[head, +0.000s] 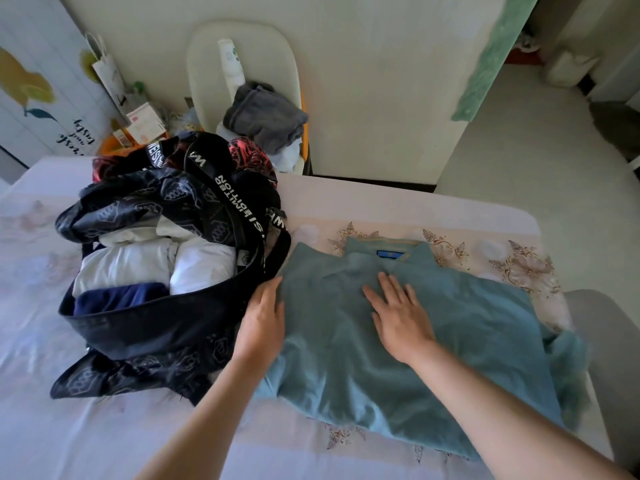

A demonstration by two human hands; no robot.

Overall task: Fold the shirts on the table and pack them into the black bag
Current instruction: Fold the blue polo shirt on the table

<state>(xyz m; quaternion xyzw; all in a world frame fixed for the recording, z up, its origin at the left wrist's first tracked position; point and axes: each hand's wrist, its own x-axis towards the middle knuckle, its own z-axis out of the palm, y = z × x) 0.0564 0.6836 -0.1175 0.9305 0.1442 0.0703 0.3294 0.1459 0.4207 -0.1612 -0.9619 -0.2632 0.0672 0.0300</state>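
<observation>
Head view. The black bag (149, 320) stands open on the left half of the table (104, 438). I read its contents as follows: 2 white folded pieces (124, 261) side by side in the middle, and 1 dark blue folded piece (117, 297) against the near wall. A lettered strap (239, 206) drapes across the bag's right side. A red-and-black patterned cloth (249, 154) lies at the far rim; I cannot tell whether it sits inside or behind.

The teal shirt (467, 323) lies spread on the table just right of the bag, collar (391, 245) pointing away from me, with 1 blue label (392, 255) showing inside it.

The left hand (263, 320) rests at the shirt's left edge, between shirt and bag, fingers straight and close together, gripping nothing that I can see. The right hand (401, 317) lies palm down on the chest of the shirt just below the collar, its fingers (389, 284) straight and slightly spread, pressing the cloth flat.

Behind the table stands a white chair (207, 64) carrying a grey garment (263, 116).
</observation>
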